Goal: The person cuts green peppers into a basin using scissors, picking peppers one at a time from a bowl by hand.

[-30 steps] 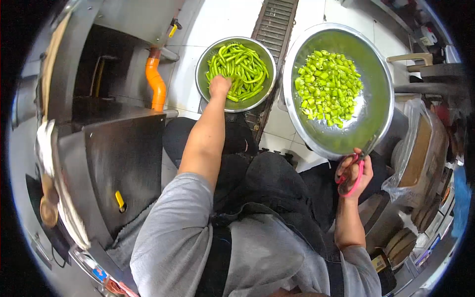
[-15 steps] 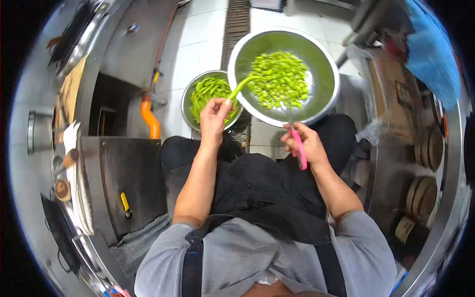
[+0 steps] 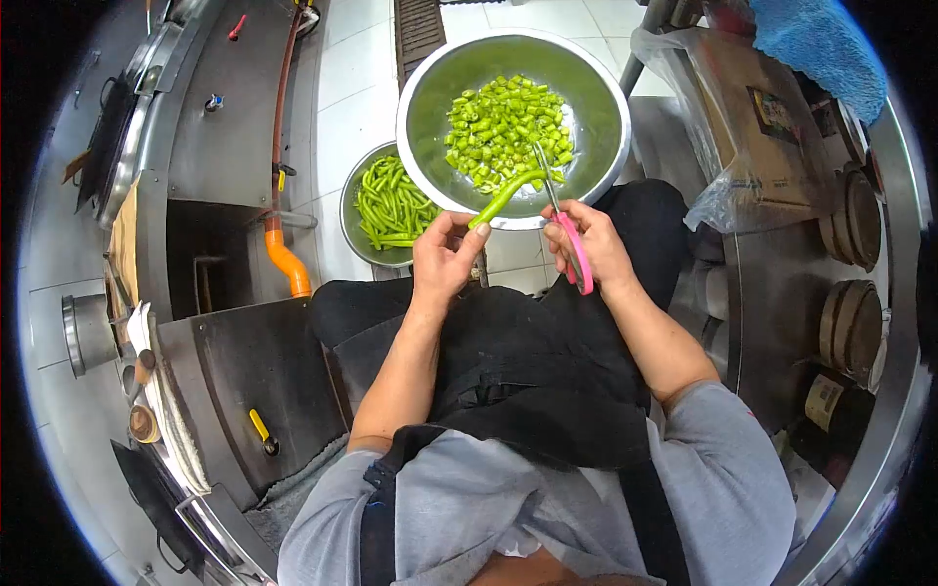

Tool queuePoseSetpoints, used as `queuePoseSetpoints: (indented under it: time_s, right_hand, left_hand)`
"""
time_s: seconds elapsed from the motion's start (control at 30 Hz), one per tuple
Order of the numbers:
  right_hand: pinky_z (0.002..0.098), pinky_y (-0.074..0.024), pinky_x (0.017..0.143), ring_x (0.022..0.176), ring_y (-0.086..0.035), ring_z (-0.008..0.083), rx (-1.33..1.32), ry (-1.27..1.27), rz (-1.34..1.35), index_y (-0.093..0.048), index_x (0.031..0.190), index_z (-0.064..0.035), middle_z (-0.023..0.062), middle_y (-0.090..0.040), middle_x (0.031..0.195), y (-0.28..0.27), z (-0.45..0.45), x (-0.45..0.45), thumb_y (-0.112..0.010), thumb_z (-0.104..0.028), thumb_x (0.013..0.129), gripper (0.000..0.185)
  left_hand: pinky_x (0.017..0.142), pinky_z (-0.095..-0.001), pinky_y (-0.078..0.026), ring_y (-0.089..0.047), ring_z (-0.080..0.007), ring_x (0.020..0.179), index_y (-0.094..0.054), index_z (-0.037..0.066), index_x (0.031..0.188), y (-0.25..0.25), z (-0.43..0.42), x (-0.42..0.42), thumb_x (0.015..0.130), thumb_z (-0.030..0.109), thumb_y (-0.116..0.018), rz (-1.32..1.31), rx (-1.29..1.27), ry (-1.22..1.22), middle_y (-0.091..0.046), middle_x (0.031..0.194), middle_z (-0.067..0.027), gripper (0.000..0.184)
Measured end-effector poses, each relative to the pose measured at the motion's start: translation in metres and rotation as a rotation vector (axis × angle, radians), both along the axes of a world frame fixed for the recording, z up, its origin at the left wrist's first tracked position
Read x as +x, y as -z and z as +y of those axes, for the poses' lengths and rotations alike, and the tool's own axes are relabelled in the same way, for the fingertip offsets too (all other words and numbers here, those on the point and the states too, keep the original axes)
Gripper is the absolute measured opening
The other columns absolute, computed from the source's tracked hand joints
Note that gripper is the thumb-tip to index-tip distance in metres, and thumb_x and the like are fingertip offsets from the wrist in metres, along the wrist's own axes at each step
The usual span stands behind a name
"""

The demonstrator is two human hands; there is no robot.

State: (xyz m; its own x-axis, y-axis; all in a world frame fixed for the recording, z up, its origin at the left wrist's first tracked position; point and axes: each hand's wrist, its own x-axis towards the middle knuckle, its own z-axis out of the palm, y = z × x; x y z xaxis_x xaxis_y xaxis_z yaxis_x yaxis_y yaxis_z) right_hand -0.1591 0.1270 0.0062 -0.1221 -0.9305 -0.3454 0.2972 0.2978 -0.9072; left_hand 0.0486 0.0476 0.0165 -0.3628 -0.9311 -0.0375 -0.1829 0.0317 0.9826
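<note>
A long green pepper (image 3: 503,197) is pinched at its near end by my left hand (image 3: 446,256), its far tip pointing over the large steel bowl (image 3: 422,127). My right hand (image 3: 594,246) is closed around the pink handles of a pair of scissors (image 3: 576,252). The scissor blades are apart and meet the pepper's far tip above the bowl. Cut green pepper pieces (image 3: 508,122) lie in the large bowl. Whole green peppers (image 3: 389,200) fill much of a smaller steel bowl (image 3: 349,217) on the left, partly beneath the large bowl's rim.
White floor tiles (image 3: 357,59) and a drain grate (image 3: 418,34) lie beyond the bowls. A steel cabinet (image 3: 264,381) with an orange pipe (image 3: 286,262) stands on the left. To the right are a cardboard box in plastic (image 3: 762,137) and a blue cloth (image 3: 826,49).
The pepper in my left hand has moved right, and its tip now meets the scissors. The scissor blades have come up to it. The whole view has shifted slightly.
</note>
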Motion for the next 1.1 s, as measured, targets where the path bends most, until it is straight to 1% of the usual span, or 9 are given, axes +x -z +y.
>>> queuePoseSetpoints:
  time_s: [0.03, 0.1, 0.2, 0.37, 0.57, 0.73, 0.9, 1.0, 1.1]
  right_hand:
    - [0.0237, -0.0404, 0.037, 0.041, -0.052, 0.0107, 0.011, 0.019, -0.004, -0.058, 0.106, 0.0048, 0.0056, -0.057, 0.063, -0.004, 0.0, 0.0, -0.071, -0.018, 0.084, 0.035]
    - [0.0234, -0.0401, 0.036, 0.04, -0.052, 0.0107, 0.019, 0.016, -0.037, -0.058, 0.107, 0.0051, 0.0058, -0.057, 0.064, -0.001, -0.002, 0.001, -0.071, -0.018, 0.084, 0.035]
    - [0.0232, -0.0411, 0.037, 0.041, -0.053, 0.0107, 0.026, -0.016, -0.048, -0.057, 0.11, 0.0047, 0.0067, -0.059, 0.068, 0.008, -0.003, 0.002, -0.071, -0.019, 0.084, 0.038]
    - [0.0234, -0.0447, 0.043, 0.048, -0.056, 0.011, -0.014, -0.1, -0.001, -0.056, 0.115, 0.0016, 0.0087, -0.063, 0.077, 0.018, -0.004, 0.008, -0.073, -0.02, 0.082, 0.043]
    - [0.0236, -0.0442, 0.044, 0.05, -0.057, 0.011, -0.072, -0.047, -0.029, -0.058, 0.113, 0.0011, 0.007, -0.063, 0.073, 0.017, -0.003, 0.006, -0.075, -0.019, 0.081, 0.042]
    - [0.0238, -0.0418, 0.041, 0.045, -0.053, 0.0103, 0.099, -0.127, -0.015, -0.058, 0.107, 0.0027, 0.0052, -0.059, 0.066, 0.003, -0.004, 0.0, -0.073, -0.017, 0.082, 0.035]
    - [0.0236, -0.042, 0.041, 0.046, -0.054, 0.0101, 0.076, -0.161, 0.024, -0.058, 0.109, 0.0024, 0.0053, -0.06, 0.068, 0.009, -0.005, 0.005, -0.073, -0.018, 0.081, 0.038]
    - [0.0232, -0.0428, 0.042, 0.05, -0.056, 0.0105, 0.013, -0.146, 0.013, -0.058, 0.111, 0.0018, 0.0051, -0.061, 0.07, 0.013, -0.004, 0.008, -0.074, -0.02, 0.081, 0.04]
    - [0.0231, -0.0436, 0.043, 0.054, -0.058, 0.0109, -0.036, -0.127, 0.009, -0.058, 0.112, 0.0011, 0.0049, -0.062, 0.072, 0.016, -0.003, 0.008, -0.074, -0.021, 0.081, 0.041]
  left_hand:
    - [0.058, -0.0214, -0.043, -0.053, -0.0052, 0.064, -0.063, 0.0, 0.094, 0.001, -0.001, 0.001, 0.085, 0.015, -0.071, -0.001, 0.002, -0.003, -0.063, 0.074, 0.0002, 0.019]
    - [0.069, -0.023, -0.047, -0.059, -0.009, 0.077, -0.06, -0.001, 0.097, 0.001, -0.004, 0.003, 0.087, 0.014, -0.068, -0.034, 0.103, -0.051, -0.065, 0.083, -0.0043, 0.019]
    - [0.064, -0.0223, -0.045, -0.057, -0.0067, 0.071, -0.062, -0.001, 0.093, 0.005, -0.01, 0.005, 0.086, 0.016, -0.068, -0.042, 0.066, -0.151, -0.064, 0.075, -0.0022, 0.019]
    - [0.065, -0.0222, -0.045, -0.057, -0.0068, 0.074, -0.062, -0.001, 0.093, -0.001, -0.005, -0.002, 0.087, 0.014, -0.068, 0.07, 0.085, -0.196, -0.064, 0.082, -0.0016, 0.017]
    - [0.059, -0.02, -0.041, -0.053, -0.0045, 0.068, -0.061, 0.0, 0.096, 0.015, 0.007, -0.003, 0.086, 0.011, -0.068, 0.095, 0.116, 0.024, -0.061, 0.078, 0.0013, 0.017]
    - [0.063, -0.0215, -0.043, -0.056, -0.0071, 0.072, -0.06, 0.0, 0.098, 0.011, -0.005, 0.003, 0.088, 0.015, -0.067, 0.071, 0.166, -0.054, -0.063, 0.081, -0.0017, 0.019]
    - [0.062, -0.0222, -0.043, -0.059, -0.0086, 0.074, -0.059, 0.002, 0.099, 0.006, -0.022, 0.005, 0.089, 0.02, -0.065, 0.083, 0.158, -0.165, -0.066, 0.084, -0.0039, 0.022]
    - [0.062, -0.0223, -0.043, -0.059, -0.0083, 0.073, -0.059, 0.002, 0.099, 0.005, -0.02, 0.0, 0.09, 0.02, -0.065, 0.108, 0.154, -0.154, -0.066, 0.084, -0.0039, 0.021]
    - [0.068, -0.0223, -0.047, -0.06, -0.0088, 0.076, -0.06, 0.001, 0.099, 0.002, -0.011, -0.006, 0.088, 0.013, -0.066, 0.074, 0.227, 0.036, -0.065, 0.083, -0.0039, 0.017]
